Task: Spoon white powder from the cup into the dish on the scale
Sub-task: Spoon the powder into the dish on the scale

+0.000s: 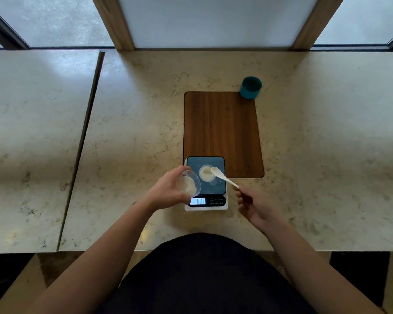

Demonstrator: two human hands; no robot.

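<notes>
A small kitchen scale with a dark platform and a lit display sits at the near edge of the marble counter. On it stands a small clear dish holding white powder. My left hand holds a clear plastic cup with white powder, tilted toward the scale at its left edge. My right hand pinches the handle of a white plastic spoon, whose bowl hovers over the dish's right rim.
A dark wooden board is inset in the counter just behind the scale. A teal cup stands at the board's far right corner. A seam splits the counter on the left. Windows and wooden posts lie beyond.
</notes>
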